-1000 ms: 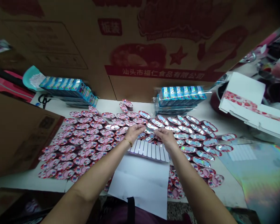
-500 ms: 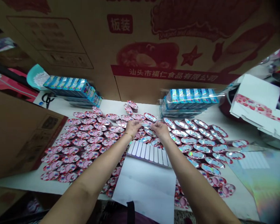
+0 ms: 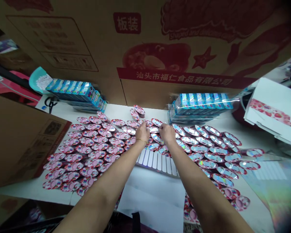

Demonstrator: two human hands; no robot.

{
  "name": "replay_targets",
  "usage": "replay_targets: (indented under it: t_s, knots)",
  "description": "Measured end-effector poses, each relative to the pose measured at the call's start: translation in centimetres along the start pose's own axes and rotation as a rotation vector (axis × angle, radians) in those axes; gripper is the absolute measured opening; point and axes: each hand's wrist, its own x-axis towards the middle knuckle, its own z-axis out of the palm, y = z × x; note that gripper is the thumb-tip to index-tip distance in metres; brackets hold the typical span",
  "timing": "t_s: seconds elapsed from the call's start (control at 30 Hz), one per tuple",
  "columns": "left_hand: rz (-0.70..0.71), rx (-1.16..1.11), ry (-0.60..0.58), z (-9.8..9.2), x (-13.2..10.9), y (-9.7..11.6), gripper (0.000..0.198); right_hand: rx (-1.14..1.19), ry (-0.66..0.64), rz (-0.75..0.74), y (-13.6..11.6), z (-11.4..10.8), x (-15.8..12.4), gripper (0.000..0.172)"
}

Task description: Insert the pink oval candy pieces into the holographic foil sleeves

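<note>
My left hand (image 3: 142, 133) and my right hand (image 3: 167, 133) are pinched close together above the middle of the packed oval containers. Between my fingertips lies a shiny oblong sticker (image 3: 153, 129), with one hand at each end, at the top of a container. Below my wrists rests a sticker sheet (image 3: 157, 161) with a row of pale strips, on white backing paper (image 3: 151, 191). Red-and-pink oval containers (image 3: 73, 158) to the left show a bare pink round on top. Those on the right (image 3: 207, 164) carry reflective strips. My fingertips are small in view.
A large cardboard carton (image 3: 106, 87) walls off the back. Wrapped blue boxes stand in stacks at left (image 3: 81, 92) and right (image 3: 199, 108). Scissors (image 3: 49, 103) lie by a teal bowl (image 3: 40, 81). Another carton (image 3: 19, 139) borders the left; a shiny sheet (image 3: 269, 181) lies right.
My hands have shifted slightly right in view, staying at either end of the sticker over the containers. My left forearm now covers more of the sheet's left end. The view has shifted a little.
</note>
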Motion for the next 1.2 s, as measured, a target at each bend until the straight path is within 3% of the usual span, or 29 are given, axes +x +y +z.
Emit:
replay_targets:
  t_s: [0.13, 0.27, 0.4, 0.6, 0.83, 0.97, 1.2]
  knots:
    - [-0.036, 0.052, -0.012, -0.1, 0.0, 0.3, 0.033, -0.034, -0.094, -0.021, 0.3, 0.0, 1.0, 0.012]
    - [-0.019, -0.023, 0.003, 0.0, 0.1, 0.1, 0.036, 0.044, -0.069, -0.021, 0.8, 0.1, 1.4, 0.01]
    - [-0.012, -0.088, -0.002, 0.1, 0.1, -0.3, 0.031, 0.248, -0.093, -0.043, 0.9, -0.3, 1.5, 0.011]
    - [0.033, -0.13, -0.046, -0.7, 0.1, -0.4, 0.026, 0.586, -0.132, -0.107, 0.2, -2.5, 1.3, 0.02]
    - [-0.393, -0.788, -0.236, -1.8, 1.0, -0.6, 0.026, 0.845, -0.216, -0.071, 0.3, -2.2, 0.7, 0.026]
    - [-0.513, -0.93, -0.277, -2.4, 1.1, -0.6, 0.037, 0.811, -0.187, -0.078, 1.0, -0.9, 0.9, 0.025]
    - [-0.305, -0.679, -0.204, -1.1, 0.9, -1.2, 0.021, 0.641, -0.158, -0.029, 1.5, 0.1, 1.2, 0.02]
